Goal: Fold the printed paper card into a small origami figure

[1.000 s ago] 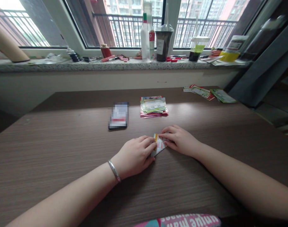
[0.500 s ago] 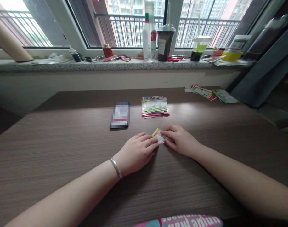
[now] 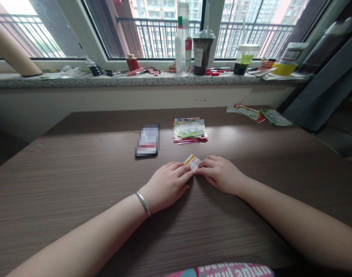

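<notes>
A small printed paper slip (image 3: 192, 162), white with a yellow band and red print, lies on the table between my hands. It looks folded. My left hand (image 3: 170, 184), with a silver bangle at the wrist, holds the slip's left and lower edge under its close-set fingertips. From the other side, my right hand (image 3: 219, 173) grips the right edge, fingers bent and thumb tucked below. The fingertips of both hands almost meet at the slip's near corner. Beyond them sits a stack of colourful printed slips (image 3: 190, 130).
A phone (image 3: 147, 141) with a blurred screen lies left of the stack. More slips (image 3: 251, 112) are spread at the table's far right corner. Bottles (image 3: 180, 50), a dark drink cup (image 3: 201, 54) and a green-and-black cup (image 3: 245, 57) stand on the windowsill (image 3: 120, 80).
My right fingers have slid down to the slip's lower right corner, uncovering more of its print. The slip looks narrower. My left hand has barely moved.
</notes>
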Demonstrator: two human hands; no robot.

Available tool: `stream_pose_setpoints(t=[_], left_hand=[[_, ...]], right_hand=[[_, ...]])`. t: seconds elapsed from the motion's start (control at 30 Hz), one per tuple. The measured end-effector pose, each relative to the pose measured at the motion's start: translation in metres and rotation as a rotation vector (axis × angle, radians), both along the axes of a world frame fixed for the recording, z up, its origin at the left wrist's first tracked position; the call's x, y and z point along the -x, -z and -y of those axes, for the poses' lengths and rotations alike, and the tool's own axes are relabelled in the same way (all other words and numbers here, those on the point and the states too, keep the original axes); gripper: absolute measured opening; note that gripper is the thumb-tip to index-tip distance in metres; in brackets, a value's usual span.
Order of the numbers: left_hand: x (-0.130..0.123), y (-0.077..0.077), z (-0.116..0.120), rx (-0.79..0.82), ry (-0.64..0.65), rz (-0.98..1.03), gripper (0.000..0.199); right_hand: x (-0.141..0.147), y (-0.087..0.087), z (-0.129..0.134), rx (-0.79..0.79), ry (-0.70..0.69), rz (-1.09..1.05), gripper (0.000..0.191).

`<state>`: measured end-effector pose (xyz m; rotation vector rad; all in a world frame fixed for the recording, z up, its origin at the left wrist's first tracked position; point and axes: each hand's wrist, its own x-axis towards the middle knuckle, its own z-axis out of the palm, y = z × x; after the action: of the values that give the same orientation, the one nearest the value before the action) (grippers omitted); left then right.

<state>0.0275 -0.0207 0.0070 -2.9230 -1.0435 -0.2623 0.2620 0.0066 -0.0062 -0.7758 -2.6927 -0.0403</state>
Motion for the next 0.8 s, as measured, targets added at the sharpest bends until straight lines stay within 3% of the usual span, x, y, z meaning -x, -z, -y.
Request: stream_pose_setpoints(t=[0.27,0.8], left_hand=[[-0.001,0.0,-0.004,-0.015,0.021,-0.032,0.036],[0.009,-0.009,-0.015,-0.063,0.084,-0.075,0.021]], right_hand=[[0.007,-0.009,0.002,-0.02,0.056,0.154,0.024],[-0.006,-0.011,0.003,0.036,0.096,0.141,0.029]])
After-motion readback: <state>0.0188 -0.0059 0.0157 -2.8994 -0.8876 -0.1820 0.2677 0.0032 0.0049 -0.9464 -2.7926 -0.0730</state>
